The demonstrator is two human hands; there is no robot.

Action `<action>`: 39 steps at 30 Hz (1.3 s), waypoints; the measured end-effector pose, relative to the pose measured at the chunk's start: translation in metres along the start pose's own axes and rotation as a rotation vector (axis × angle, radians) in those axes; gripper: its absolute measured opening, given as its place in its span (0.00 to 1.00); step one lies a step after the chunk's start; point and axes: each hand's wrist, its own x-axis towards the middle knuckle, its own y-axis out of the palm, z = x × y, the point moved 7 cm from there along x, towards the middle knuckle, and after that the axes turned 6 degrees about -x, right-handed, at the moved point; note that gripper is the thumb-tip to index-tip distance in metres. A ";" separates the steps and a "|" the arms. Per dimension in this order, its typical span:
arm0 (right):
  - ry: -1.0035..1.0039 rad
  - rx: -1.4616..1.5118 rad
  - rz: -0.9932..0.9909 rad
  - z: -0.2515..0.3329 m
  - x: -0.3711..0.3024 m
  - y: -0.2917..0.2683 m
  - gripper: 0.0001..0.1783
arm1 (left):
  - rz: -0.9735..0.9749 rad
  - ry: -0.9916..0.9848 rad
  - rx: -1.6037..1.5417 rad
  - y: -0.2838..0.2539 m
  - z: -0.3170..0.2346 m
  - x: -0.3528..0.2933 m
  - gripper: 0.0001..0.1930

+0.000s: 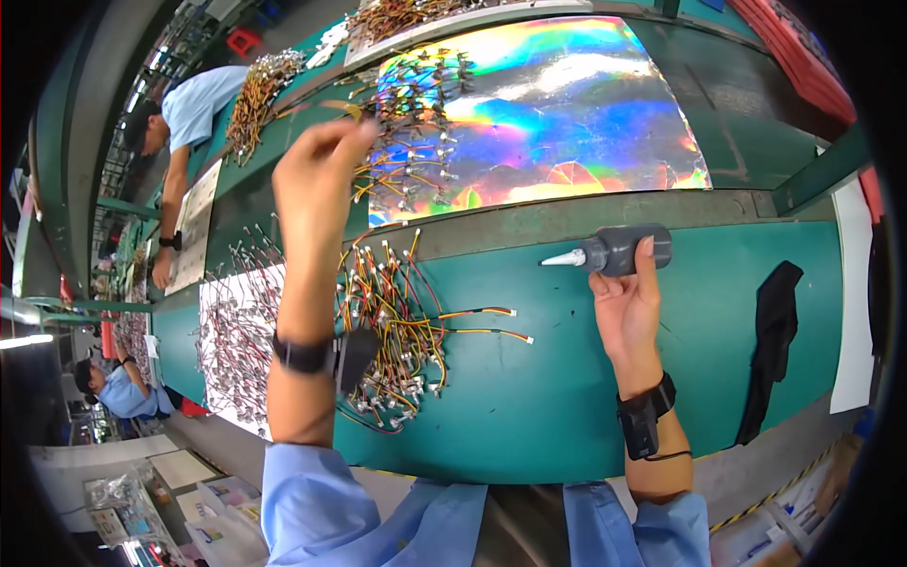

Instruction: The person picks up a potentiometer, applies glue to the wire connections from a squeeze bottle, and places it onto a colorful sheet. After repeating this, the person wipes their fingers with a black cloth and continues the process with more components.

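Observation:
A dark grey squeeze bottle (631,249) with a pale pointed nozzle lies sideways in my right hand (627,317), its tip toward the left. My right fingers are closed round it. My left hand (319,184) is raised at the left edge of a shiny rainbow-coloured sheet (567,113), thumb and fingers drawn together. Whatever they pinch is too small to make out. Close to those fingertips, several short wire cables (411,123) with small connectors lie in a row on the sheet. Below my left forearm is a loose pile of red, yellow and black wire cables (392,331) on the green mat (539,397).
More dark red wires cover a white sheet (219,378) at the left. A black cloth strip (775,331) lies on the right of the mat. Wire bundles (260,99) sit farther back. Two people in blue shirts (203,104) work at the left. A green post (817,175) stands at the right.

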 end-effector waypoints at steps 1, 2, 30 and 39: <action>0.003 -0.008 -0.002 0.000 0.000 0.002 0.20 | 0.014 -0.012 0.085 0.012 0.008 0.024 0.13; 0.006 -0.016 -0.003 0.000 0.000 0.004 0.20 | 0.027 -0.024 0.171 0.026 0.021 0.046 0.13; 0.010 -0.024 -0.066 0.002 -0.002 0.000 0.17 | -0.059 -0.017 0.678 0.108 0.080 0.106 0.13; 0.011 0.059 -0.036 -0.002 0.007 -0.008 0.15 | 0.307 0.163 0.257 -0.002 -0.025 0.014 0.16</action>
